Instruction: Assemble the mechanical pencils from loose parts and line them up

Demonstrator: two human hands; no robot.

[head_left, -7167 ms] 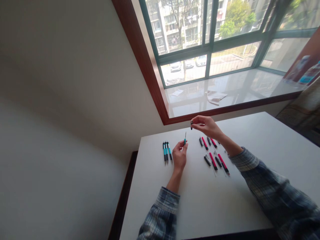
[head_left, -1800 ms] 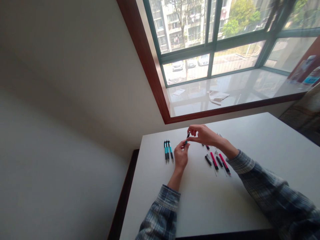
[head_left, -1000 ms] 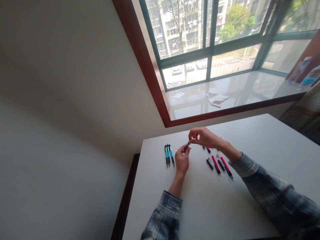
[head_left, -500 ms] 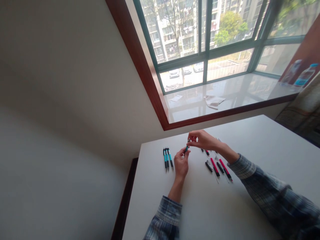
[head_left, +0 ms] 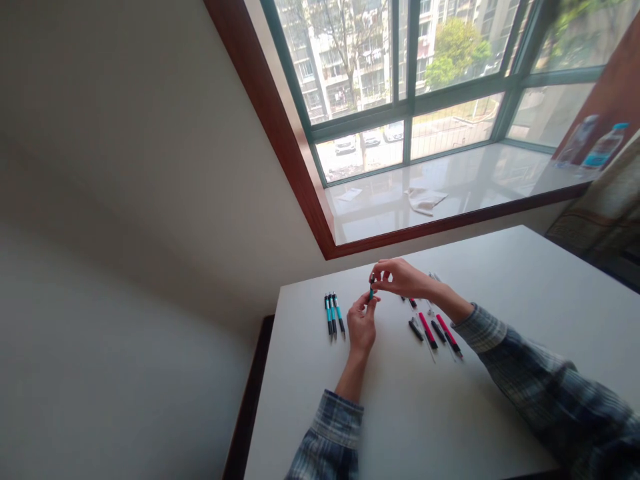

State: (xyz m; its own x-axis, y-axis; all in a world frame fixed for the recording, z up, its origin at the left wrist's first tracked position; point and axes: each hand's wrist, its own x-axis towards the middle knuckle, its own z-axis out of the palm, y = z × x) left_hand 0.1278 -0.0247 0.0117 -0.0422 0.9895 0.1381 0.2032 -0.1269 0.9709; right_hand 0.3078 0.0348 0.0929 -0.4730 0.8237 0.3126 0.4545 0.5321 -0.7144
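Head view, near to far. Plaid sleeves, blue and grey, reach in from the bottom edge and the lower right over a white tabletop. Left hand: thumb and fingers pinched round the lower part of a teal-and-black pen, held roughly upright, raised above the surface. Right hand, a little farther out: fingertips gripping the pen's upper end; fingers cover much of it, so whether its parts are fully joined cannot be made out.

Left of the left hand, three teal-and-black pens lie side by side, tips toward the person. Right of it, loose pieces: two pink-and-black barrels, black pieces and slim white rods next to them. More pieces behind, partly hidden by the right hand and forearm.

Beyond the tabletop, a glossy window ledge carries a crumpled pale cloth and, far right, a blue-labelled bottle. Outside the glass: parked cars, a green tree.
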